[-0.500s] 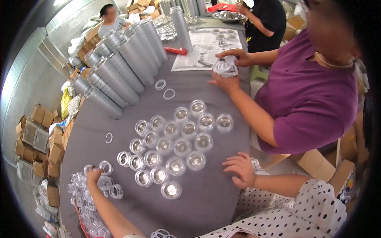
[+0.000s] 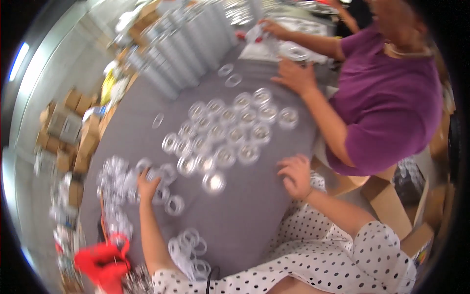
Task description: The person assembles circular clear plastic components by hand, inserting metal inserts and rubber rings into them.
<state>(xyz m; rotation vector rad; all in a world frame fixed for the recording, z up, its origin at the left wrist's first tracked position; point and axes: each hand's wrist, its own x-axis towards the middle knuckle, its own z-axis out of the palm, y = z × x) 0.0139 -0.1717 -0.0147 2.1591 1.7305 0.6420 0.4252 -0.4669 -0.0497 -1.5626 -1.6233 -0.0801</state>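
Observation:
My left hand (image 2: 148, 183) reaches into a heap of clear plastic rings (image 2: 115, 171) at the left of the table. Its thumb and fingertips touch rings there, but blur hides whether one is gripped. My right hand (image 2: 296, 176) rests at the table's right edge with fingers spread and nothing in them. Between the hands stand several round clear plastic containers (image 2: 224, 156) with shiny centres, grouped in rough rows. The closest one (image 2: 214, 182) sits a little apart from the others. More clear rings (image 2: 191, 241) lie near my left forearm.
Tall grey stacks of discs (image 2: 188, 54) stand at the far left. A co-worker in purple has one hand (image 2: 298, 76) by a clear round piece (image 2: 293, 51), the other on crumpled white material (image 2: 254, 34). A red bag-like thing (image 2: 100, 264) is at the lower left.
The whole view has shifted and blurred, bringing the red thing in. The co-worker's hands have moved apart. My left hand stays among the rings; my right hand stays at the edge.

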